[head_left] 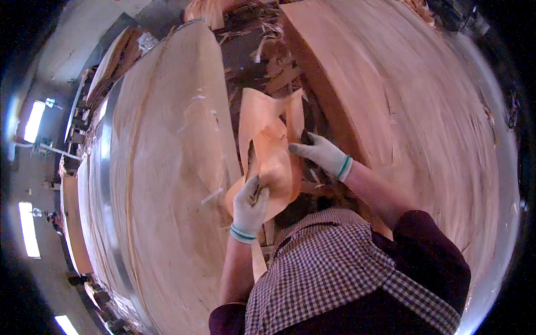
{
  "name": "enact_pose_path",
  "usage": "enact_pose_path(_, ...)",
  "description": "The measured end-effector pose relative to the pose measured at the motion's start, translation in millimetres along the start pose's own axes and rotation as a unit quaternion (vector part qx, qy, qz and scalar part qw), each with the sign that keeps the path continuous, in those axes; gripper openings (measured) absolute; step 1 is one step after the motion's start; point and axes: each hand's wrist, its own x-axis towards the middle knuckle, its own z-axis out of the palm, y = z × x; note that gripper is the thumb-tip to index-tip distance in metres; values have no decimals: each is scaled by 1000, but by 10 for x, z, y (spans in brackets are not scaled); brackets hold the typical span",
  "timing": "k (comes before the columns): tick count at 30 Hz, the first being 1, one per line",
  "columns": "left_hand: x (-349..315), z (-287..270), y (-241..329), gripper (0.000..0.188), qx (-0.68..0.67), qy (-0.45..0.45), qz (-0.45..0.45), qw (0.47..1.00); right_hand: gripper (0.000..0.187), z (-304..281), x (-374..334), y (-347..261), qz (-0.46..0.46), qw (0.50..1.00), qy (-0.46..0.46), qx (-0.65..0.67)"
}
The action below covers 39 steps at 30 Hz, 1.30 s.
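Between my gloved hands is a thin, pale orange sheet of wood veneer [273, 159], curled and folded over itself, its torn far end sticking up. My left hand [249, 206], in a white glove with a green cuff line, pinches the sheet's near left edge between thumb and fingers. On the other side my right hand [322, 155] has its thumb against the sheet's right part; its fingers go behind the edge and are partly hidden. The veneer hangs over the gap between two broad stacks.
A tall stack of veneer sheets [173, 139] stands on the left, another stack [413, 111] on the right. Torn veneer scraps [273, 39] litter the dark floor between them. At the far end lies more curled veneer [206, 12]. My checked apron [324, 262] fills the near side.
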Motion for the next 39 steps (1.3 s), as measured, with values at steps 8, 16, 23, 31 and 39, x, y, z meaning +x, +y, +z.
enact_pose_path(8, 1065, -48, 202, 26, -58, -86, -103, 989, 19, -655, 780, 72, -116, 985, 121, -37)
enact_pose_path(16, 2959, -996, -38, 24, 223, -161, -32, 961, 27, -1704, 1732, -772, -43, 972, 228, -34)
enact_pose_path(23, 4400, -1583, 198, 22, 117, -34, -14, 992, 20, -2067, 2836, -1278, -54, 938, 253, 229)
enact_pose_path(31, 5263, -2253, 111, 23, 379, 238, 63, 892, 15, -2875, 4128, -1249, -158, 855, 267, 415)
enact_pose_path(39, 6484, -2878, -296, 30, 217, 382, -31, 898, 16, -3847, 6572, -1723, -263, 849, 421, -181)
